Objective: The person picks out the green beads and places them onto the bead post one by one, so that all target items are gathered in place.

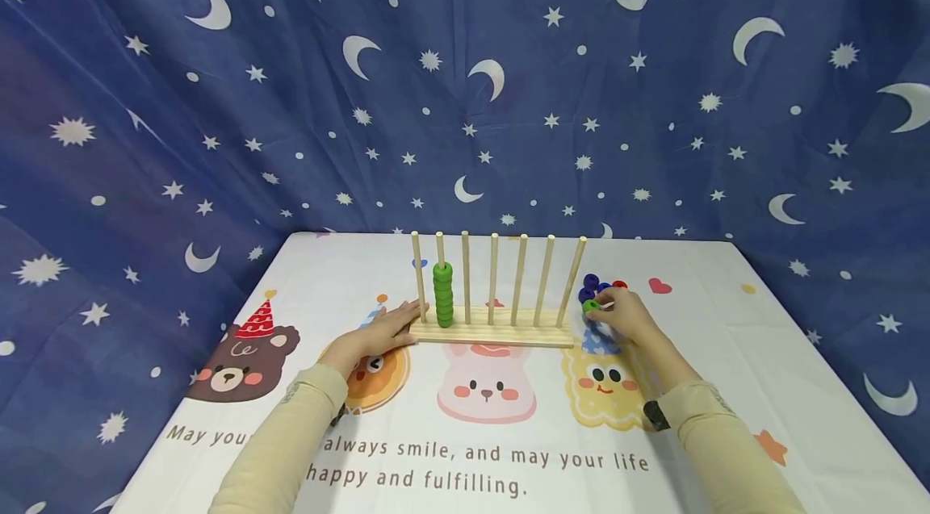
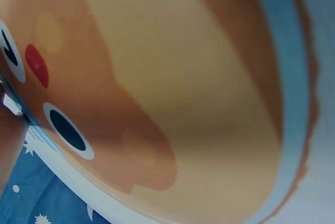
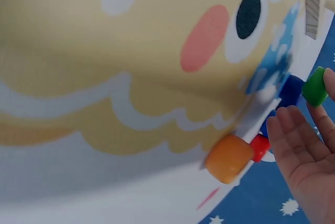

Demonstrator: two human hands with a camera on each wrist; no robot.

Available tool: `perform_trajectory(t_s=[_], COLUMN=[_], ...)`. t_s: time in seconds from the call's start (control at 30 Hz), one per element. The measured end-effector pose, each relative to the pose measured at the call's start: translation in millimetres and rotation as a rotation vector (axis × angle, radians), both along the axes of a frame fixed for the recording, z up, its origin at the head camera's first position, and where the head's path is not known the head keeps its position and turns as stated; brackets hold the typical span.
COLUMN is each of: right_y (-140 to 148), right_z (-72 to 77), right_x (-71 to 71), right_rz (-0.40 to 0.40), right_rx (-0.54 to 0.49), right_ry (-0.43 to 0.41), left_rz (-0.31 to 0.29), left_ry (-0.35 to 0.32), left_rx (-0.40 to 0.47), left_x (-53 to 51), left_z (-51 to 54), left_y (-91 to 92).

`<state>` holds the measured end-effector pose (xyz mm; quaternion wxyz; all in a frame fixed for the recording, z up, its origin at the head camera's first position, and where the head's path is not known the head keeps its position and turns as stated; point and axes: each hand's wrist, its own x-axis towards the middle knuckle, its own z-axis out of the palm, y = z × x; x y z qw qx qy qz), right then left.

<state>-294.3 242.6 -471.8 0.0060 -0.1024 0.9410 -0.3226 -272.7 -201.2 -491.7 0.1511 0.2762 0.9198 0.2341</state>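
Note:
A wooden rack (image 1: 501, 336) with a row of upright pegs stands on the table. Its second peg from the left carries a stack of green beads (image 1: 443, 296); the other pegs are bare. My left hand (image 1: 381, 330) holds the rack's left end, thumb at the front and fingers toward the back. To the right of the rack, my right hand (image 1: 626, 315) pinches a single green bead (image 3: 315, 87) between thumb and finger, the other fingers extended. Close by lie blue beads (image 1: 592, 282), a red bead (image 3: 259, 147) and an orange bead (image 3: 229, 158). The left wrist view shows mostly printed tablecloth.
A white tablecloth (image 1: 487, 445) with printed cartoon figures and lettering covers the table. Behind and on the left hangs a dark blue curtain (image 1: 465, 143) with white moons and stars.

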Motion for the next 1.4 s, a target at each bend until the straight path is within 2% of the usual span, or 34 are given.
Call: perform_trajectory(t_s=[0.23,0.63,1.23,1.4], right_y=[-1,-6,-12,-18], right_z=[14.4,25.9,57.1,64.7], right_x=[1.2,11.7,38.6,48.7], right_rz=[0.015,0.030,0.023,0.051], right_rx=[0.033,-0.035,-0.052,-0.077], right_ry=[0.072,0.121,0.202,0.212], left_rz=[0.008,0.007,-0.004,0.005], left_ry=[-0.002,0.004,0.008,0.010], left_rx=[-0.006,-0.001,0.005,-0.001], left_x=[-0.4,0.4,-2.8,-1.5], left_z=[-0.7,-3.4,-4.4,-3.4], left_y=[-0.7,-2.6,-2.2,-2.7])
